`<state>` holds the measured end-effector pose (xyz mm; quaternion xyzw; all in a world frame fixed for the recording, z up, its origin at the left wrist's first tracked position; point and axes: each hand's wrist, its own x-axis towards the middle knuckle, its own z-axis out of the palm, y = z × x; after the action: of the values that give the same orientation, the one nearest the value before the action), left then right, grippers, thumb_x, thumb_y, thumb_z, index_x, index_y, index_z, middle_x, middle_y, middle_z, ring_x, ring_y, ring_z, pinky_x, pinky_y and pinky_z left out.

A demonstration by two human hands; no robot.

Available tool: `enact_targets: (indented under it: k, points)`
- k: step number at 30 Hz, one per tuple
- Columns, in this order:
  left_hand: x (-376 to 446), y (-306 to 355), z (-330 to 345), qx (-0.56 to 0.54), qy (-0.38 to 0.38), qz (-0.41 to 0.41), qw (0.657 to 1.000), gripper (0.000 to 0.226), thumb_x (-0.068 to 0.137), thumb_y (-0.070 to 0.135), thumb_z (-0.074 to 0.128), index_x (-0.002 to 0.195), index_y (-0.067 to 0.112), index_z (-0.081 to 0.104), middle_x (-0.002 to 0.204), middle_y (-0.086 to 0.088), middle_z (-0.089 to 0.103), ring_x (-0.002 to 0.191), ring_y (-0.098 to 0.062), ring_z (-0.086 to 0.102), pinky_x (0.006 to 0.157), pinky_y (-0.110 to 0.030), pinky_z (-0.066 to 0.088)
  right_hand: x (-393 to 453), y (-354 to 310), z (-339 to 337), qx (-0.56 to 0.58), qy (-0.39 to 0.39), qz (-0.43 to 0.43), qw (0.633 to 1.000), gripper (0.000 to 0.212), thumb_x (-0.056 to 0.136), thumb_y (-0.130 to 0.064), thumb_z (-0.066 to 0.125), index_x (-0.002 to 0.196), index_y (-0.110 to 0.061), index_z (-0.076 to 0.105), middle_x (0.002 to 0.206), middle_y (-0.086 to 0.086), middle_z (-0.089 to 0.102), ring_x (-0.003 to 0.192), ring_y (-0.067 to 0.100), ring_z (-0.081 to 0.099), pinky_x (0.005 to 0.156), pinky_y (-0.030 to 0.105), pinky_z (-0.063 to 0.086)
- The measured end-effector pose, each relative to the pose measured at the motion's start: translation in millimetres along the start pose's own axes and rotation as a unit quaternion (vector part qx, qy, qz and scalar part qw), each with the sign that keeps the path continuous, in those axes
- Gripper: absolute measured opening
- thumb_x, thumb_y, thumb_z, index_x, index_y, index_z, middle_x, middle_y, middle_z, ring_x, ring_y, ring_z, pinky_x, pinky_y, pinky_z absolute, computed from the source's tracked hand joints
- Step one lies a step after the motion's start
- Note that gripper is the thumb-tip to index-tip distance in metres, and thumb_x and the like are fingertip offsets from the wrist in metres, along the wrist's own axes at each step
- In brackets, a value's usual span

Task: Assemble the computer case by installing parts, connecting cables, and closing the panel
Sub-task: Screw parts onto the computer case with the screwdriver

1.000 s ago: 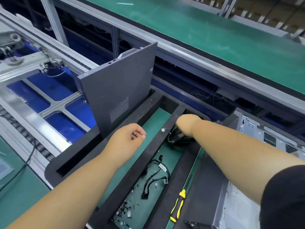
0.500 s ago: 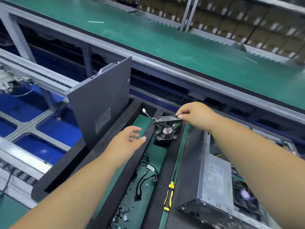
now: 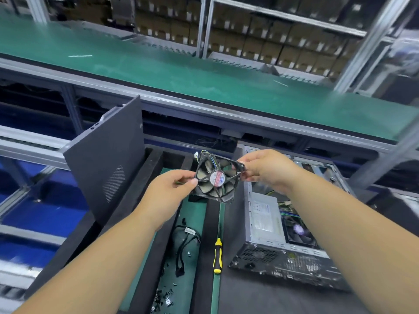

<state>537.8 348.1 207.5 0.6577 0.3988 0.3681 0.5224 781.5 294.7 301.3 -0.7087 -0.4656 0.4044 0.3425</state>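
Both hands up over the far part of the counter [image 3: 283, 298], holding a black case fan [image 3: 216, 179] between them, clear of the surface. Left hand [image 3: 169, 192] pinches the fan's left edge w/ thumb and forefinger, other fingers curled under; right hand [image 3: 264, 168] pinches the upper-right corner of the frame, fingers curled round it. Fan is tilted, hub sticker w/ red band facing the camera, blades dusty; its thin coloured wires and small white plug [image 3: 197, 154] stick up at the top-left corner. Open computer case [image 3: 292, 252] lies on its side toward the counter's right edge, just right of the fan and below the right forearm; silver PSU and another fan show inside, rear grille facing near. Grey side panel [image 3: 106, 171] stands upright at the counter's far-left corner, vent holes low on it. Green-floored tray slot [image 3: 192, 279] runs front to back under the hands: black cable bundle [image 3: 183, 243] in its middle, loose screws [image 3: 165, 298] toward the near edge. Yellow/black screwdriver [image 3: 218, 254] lies in the narrow green strip between tray and case, handle near, shaft pointing away. Green conveyor belt [image 3: 204, 80] crosses behind the counter; shelves of cartons beyond, blurred.
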Motion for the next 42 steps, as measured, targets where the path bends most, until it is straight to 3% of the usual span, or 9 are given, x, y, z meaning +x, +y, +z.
enact_targets:
  k: [3, 7, 10, 15, 20, 24, 29, 37, 42]
  points:
    - [-3.4, 11.1, 10.6, -0.003, -0.011, -0.004, 1.0, 0.016, 0.09, 0.033, 0.067, 0.104, 0.035, 0.073, 0.099, 0.013, 0.073, 0.095, -0.005, 0.067, 0.095, -0.032, 0.051, -14.6, 1.8, -9.2, 0.04, 0.016, 0.009, 0.999, 0.012, 0.095, -0.017, 0.063, 0.092, -0.01, 0.072, 0.085, 0.007, 0.075, 0.068, 0.011, 0.07, 0.069, 0.025, 0.052]
    - [-7.2, 28.4, 29.9, -0.01, -0.032, 0.009, 0.999, 0.016, 0.089, 0.033, 0.068, 0.103, 0.036, 0.074, 0.098, 0.012, 0.073, 0.093, -0.007, 0.067, 0.094, -0.033, 0.051, -30.4, 7.7, -36.0, 0.1, 0.033, 0.054, 0.993, 0.042, 0.102, -0.044, 0.05, 0.102, -0.007, 0.07, 0.105, 0.016, 0.073, 0.085, 0.024, 0.065, 0.089, 0.042, 0.048]
    - [-8.0, 40.8, 50.4, -0.007, -0.052, 0.019, 0.998, 0.019, 0.087, 0.035, 0.069, 0.105, 0.033, 0.074, 0.098, 0.009, 0.073, 0.093, -0.01, 0.067, 0.092, -0.033, 0.051, -38.7, 10.5, -58.0, 0.106, 0.015, 0.072, 0.992, 0.057, 0.101, -0.055, 0.043, 0.105, -0.006, 0.072, 0.117, 0.018, 0.071, 0.094, 0.027, 0.06, 0.087, 0.04, 0.045]
    - [-12.9, 59.1, 95.4, 0.014, -0.074, 0.019, 0.997, 0.012, 0.089, 0.033, 0.069, 0.099, 0.037, 0.074, 0.095, 0.016, 0.073, 0.088, -0.001, 0.067, 0.084, -0.023, 0.048, -44.7, 26.0, -98.3, 0.073, -0.032, 0.078, 0.994, 0.072, 0.099, -0.062, 0.039, 0.113, 0.0, 0.073, 0.11, 0.011, 0.075, 0.099, 0.026, 0.058, 0.091, 0.043, 0.043]
    - [-23.7, 78.9, 150.9, 0.045, -0.095, -0.003, 0.994, 0.009, 0.088, 0.036, 0.07, 0.086, 0.044, 0.073, 0.088, 0.021, 0.072, 0.079, 0.007, 0.065, 0.074, -0.018, 0.043, -59.6, 54.4, -145.6, 0.07, -0.066, 0.116, 0.989, 0.065, 0.097, -0.062, 0.04, 0.093, -0.009, 0.077, 0.096, 0.006, 0.074, 0.085, 0.023, 0.056, 0.083, 0.04, 0.039]
    - [-30.9, 91.0, 189.3, 0.088, -0.126, -0.014, 0.988, 0.008, 0.089, 0.039, 0.068, 0.093, 0.041, 0.075, 0.085, 0.015, 0.074, 0.08, 0.002, 0.066, 0.076, -0.022, 0.047, -72.0, 81.2, -176.5, 0.069, -0.07, 0.138, 0.986, 0.058, 0.097, -0.06, 0.043, 0.095, -0.011, 0.074, 0.101, 0.008, 0.067, 0.077, 0.018, 0.052, 0.073, 0.035, 0.039]
    - [-35.2, 102.8, 222.1, 0.13, -0.123, -0.016, 0.984, 0.011, 0.09, 0.039, 0.066, 0.096, 0.041, 0.075, 0.089, 0.018, 0.073, 0.09, -0.002, 0.066, 0.082, -0.024, 0.05, -79.0, 103.1, -202.2, 0.11, -0.077, 0.133, 0.982, 0.048, 0.099, -0.053, 0.044, 0.102, -0.013, 0.072, 0.079, -0.002, 0.067, 0.06, 0.009, 0.058, 0.066, 0.031, 0.038]
    - [-33.8, 109.0, 250.7, 0.143, -0.123, -0.004, 0.982, 0.014, 0.093, 0.032, 0.065, 0.101, 0.031, 0.076, 0.088, 0.014, 0.073, 0.087, -0.001, 0.066, 0.075, -0.016, 0.045, -75.2, 123.3, -216.6, 0.161, -0.078, 0.048, 0.983, 0.039, 0.104, -0.039, 0.047, 0.123, -0.012, 0.066, 0.117, 0.002, 0.074, 0.072, 0.006, 0.06, 0.073, 0.024, 0.045]
    - [-28.9, 105.2, 257.5, 0.14, -0.111, -0.015, 0.984, 0.014, 0.093, 0.033, 0.065, 0.102, 0.033, 0.075, 0.094, 0.018, 0.073, 0.09, 0.002, 0.064, 0.079, -0.018, 0.046, -68.8, 131.9, -211.9, 0.082, 0.014, 0.078, 0.993, 0.031, 0.099, -0.039, 0.058, 0.106, -0.014, 0.074, 0.085, -0.006, 0.071, 0.054, 0.005, 0.056, 0.064, 0.024, 0.044]
